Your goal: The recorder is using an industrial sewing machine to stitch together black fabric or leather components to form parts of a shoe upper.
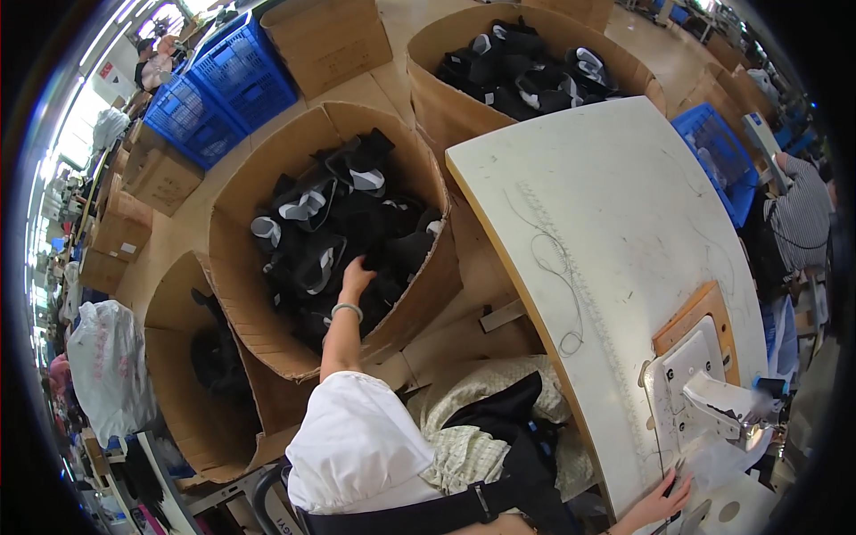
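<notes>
Left hand (355, 275) reaches into the middle cardboard bin (234, 205), fingers resting on the black and grey fabric pieces (330, 234) heaped inside; whether it has clenched one cannot be told. Right hand (664, 501) lies at the near edge of the white bench (606, 196), just beside the sewing machine (704, 392), fingers spread flat and grasping nothing. Loose threads (557, 267) trail across the bench. More cardboard bins and blue crates (214, 89) stand beyond on the floor. Left arm is stretched well forward, a bracelet (347, 309) on the wrist.
</notes>
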Available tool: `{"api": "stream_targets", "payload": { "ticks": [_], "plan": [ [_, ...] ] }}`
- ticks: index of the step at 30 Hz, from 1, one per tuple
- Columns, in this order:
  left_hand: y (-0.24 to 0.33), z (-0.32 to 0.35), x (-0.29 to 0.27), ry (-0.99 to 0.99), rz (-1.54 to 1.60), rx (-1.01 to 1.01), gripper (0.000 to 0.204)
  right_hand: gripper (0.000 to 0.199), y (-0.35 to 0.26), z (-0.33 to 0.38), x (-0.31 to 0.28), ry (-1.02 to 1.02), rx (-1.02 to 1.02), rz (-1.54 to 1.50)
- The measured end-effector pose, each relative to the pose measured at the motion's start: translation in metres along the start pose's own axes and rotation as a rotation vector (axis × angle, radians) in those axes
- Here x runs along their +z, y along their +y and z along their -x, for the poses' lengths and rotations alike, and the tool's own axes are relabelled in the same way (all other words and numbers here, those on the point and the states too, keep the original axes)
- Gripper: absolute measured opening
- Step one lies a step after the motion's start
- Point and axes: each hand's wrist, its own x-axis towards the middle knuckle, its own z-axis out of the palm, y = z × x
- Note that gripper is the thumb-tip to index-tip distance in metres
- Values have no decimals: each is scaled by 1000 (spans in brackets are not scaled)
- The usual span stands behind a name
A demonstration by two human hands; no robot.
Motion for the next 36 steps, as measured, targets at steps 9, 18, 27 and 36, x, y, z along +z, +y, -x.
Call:
{"api": "stream_targets", "payload": {
  "ticks": [9, 18, 27, 36],
  "plan": [
    [107, -49, 77, -273, -528, 133, 43, 21, -53, 8, 0, 73, -125, -178],
    [82, -41, 25, 84, 293, 383, 21, 17, -51, 12, 13, -11, -135, -340],
    [239, 30, -206, 593, 464, 585, 26, 17, -73, -3, -4, -68, -216, -485],
    [432, 154, -199, 433, 404, 1176, 18, 42, -153, -56, -36, -124, -630, -811]
  ]
}}
